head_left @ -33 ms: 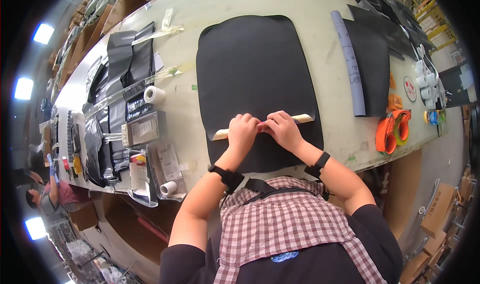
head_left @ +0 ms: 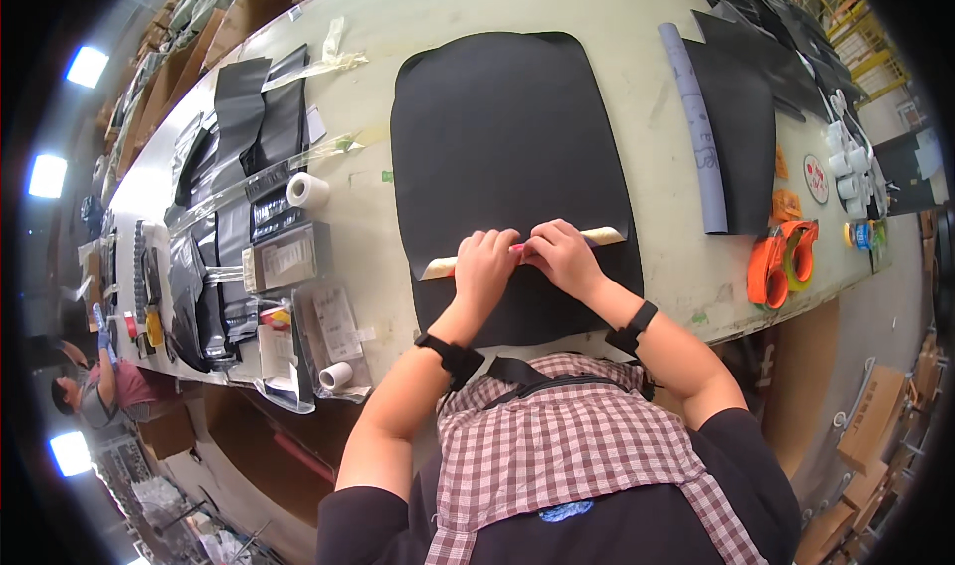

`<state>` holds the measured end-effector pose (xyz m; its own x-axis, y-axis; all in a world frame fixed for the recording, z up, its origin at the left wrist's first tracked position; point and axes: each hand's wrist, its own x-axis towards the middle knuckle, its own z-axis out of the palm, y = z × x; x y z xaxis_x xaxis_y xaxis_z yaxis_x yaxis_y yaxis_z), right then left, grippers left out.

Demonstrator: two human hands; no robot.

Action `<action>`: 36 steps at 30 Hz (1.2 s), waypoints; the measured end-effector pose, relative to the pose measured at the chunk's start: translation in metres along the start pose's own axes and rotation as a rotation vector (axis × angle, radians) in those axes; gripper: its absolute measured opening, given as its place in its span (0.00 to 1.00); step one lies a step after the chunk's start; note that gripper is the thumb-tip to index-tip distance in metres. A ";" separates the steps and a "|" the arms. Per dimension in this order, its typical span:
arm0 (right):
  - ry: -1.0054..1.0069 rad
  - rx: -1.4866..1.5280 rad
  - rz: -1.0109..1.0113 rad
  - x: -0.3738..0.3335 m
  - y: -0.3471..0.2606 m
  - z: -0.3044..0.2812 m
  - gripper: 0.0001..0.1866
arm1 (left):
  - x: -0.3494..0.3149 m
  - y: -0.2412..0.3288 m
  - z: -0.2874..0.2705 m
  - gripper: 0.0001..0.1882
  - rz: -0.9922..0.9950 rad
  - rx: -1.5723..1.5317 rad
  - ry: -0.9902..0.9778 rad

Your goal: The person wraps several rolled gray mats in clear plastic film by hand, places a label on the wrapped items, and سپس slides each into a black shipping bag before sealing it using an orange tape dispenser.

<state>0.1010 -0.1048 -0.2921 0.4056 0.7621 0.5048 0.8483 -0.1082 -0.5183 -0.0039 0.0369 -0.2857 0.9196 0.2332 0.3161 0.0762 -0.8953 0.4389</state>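
A large black sheet (head_left: pixel 507 137) with rounded corners lies flat on the pale worktable (head_left: pixel 637 78) in front of me. Across its near part runs a thin cream roll (head_left: pixel 439 268), both ends sticking out beyond my hands. My left hand (head_left: pixel 483 267) is closed around the middle of this roll. Beside it, my right hand (head_left: pixel 560 260) also grips the roll, the fingertips of both hands nearly meeting. A small pink strip (head_left: pixel 518 251) shows between the fingers; what it belongs to is partly hidden.
Black plastic bags (head_left: pixel 239 117), a white tape roll (head_left: pixel 307 190) and a grey box (head_left: pixel 284 257) lie to the left. On the right are a blue-grey roll (head_left: pixel 696 132), more black sheets (head_left: pixel 741 137) and orange tape dispensers (head_left: pixel 768 271). Another person (head_left: pixel 109 381) stands far left.
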 end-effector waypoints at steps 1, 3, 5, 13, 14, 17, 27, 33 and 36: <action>-0.034 0.078 0.013 0.004 0.007 -0.001 0.05 | -0.001 0.003 0.002 0.08 0.052 0.006 0.103; -0.087 0.144 0.044 0.016 0.019 0.000 0.04 | -0.004 -0.003 0.006 0.10 0.118 0.011 0.117; -0.071 0.147 0.060 0.024 0.024 0.006 0.04 | -0.003 -0.008 0.010 0.07 0.154 -0.006 0.157; 0.099 -0.140 0.107 0.029 0.015 0.018 0.04 | 0.043 -0.029 0.017 0.05 -0.114 0.207 0.190; 0.061 -0.100 0.045 0.038 0.026 0.015 0.04 | 0.046 -0.032 0.021 0.05 -0.099 0.123 0.251; 0.023 -0.062 -0.012 0.066 0.052 0.014 0.03 | 0.043 -0.022 0.020 0.06 0.024 0.139 0.200; 0.021 -0.190 0.042 0.076 0.055 0.020 0.07 | 0.122 -0.054 0.022 0.06 -0.288 0.321 0.196; 0.122 -0.190 0.182 0.135 0.085 0.029 0.10 | 0.128 -0.065 0.029 0.07 -0.056 0.283 0.173; -0.024 -0.301 0.097 0.127 0.072 0.030 0.23 | 0.177 -0.088 0.031 0.09 -0.203 0.348 0.290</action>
<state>0.2037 0.0036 -0.2864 0.4845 0.7534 0.4446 0.8702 -0.3626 -0.3337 0.1642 0.1451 -0.2945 0.7318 0.4675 0.4959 0.4122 -0.8831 0.2242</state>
